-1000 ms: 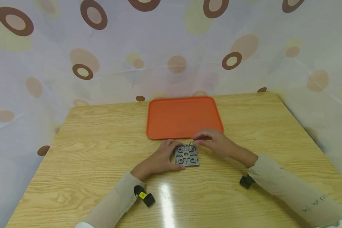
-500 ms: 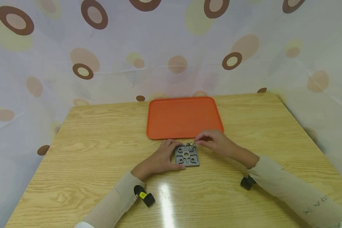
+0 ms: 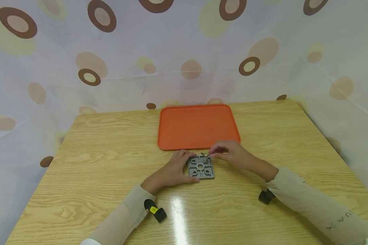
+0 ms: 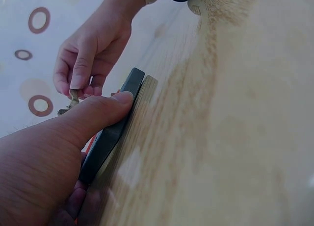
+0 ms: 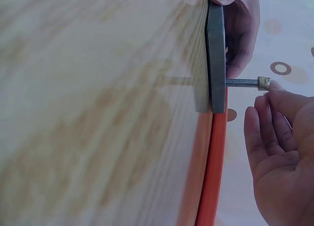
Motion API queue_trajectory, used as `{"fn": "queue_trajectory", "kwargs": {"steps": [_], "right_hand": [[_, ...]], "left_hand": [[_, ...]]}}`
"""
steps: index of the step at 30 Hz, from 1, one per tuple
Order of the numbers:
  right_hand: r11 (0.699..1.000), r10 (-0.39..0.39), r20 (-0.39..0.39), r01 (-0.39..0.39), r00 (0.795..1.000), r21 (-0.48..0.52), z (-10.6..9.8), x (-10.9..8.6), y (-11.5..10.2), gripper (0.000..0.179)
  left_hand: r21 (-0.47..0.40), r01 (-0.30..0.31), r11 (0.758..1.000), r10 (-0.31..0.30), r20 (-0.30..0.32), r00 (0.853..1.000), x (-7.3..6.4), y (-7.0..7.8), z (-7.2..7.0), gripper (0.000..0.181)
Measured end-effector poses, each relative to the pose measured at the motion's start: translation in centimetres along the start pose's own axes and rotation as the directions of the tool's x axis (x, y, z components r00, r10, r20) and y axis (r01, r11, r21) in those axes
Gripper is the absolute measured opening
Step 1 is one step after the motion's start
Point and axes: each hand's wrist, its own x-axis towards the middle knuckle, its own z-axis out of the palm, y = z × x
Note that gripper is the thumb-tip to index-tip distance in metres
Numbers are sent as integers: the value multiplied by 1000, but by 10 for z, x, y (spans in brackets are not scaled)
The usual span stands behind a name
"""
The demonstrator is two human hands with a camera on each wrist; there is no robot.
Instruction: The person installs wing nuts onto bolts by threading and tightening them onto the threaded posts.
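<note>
A square grey metal plate (image 3: 201, 170) with ribs and round holes lies on the table. From its far right corner a threaded bolt (image 5: 241, 83) stands upright, seen side-on in the right wrist view. At the bolt's top sits a brass-coloured wing nut (image 3: 205, 154). My left hand (image 3: 173, 171) holds the plate by its left side, thumb on the near edge and fingers at the far edge. In the left wrist view that thumb presses the plate's dark side (image 4: 115, 130). My right hand (image 3: 233, 153) pinches a wing of the nut between thumb and finger.
Just behind the plate lies an orange-red tray (image 3: 197, 127), close to the hands. The wood-grain table (image 3: 110, 146) reaches back to a patterned sheet (image 3: 171, 51). Light glares off the table (image 3: 179, 217) in front of the plate.
The wing nut has turned on the bolt, its wings now facing another way. My right hand has shifted only slightly; my left hand and the plate have stayed put.
</note>
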Motion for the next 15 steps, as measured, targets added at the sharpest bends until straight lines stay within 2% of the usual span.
{"fn": "queue_trajectory", "kwargs": {"steps": [5, 9, 15], "right_hand": [[1000, 16, 1, -16, 1000, -2, 0, 0, 0, 10], [1000, -1, -5, 1, 1000, -16, 1, -1, 0, 11], [1000, -3, -18, 3, 1000, 13, 4, 0, -1, 23]], "left_hand": [[3, 0, 1000, 0, -1, 1000, 0, 0, 0, 88], [8, -2, 1000, 2, -7, 1000, 1, -2, 1, 88], [9, -11, 1000, 11, -17, 1000, 1, -2, 2, 88]]}}
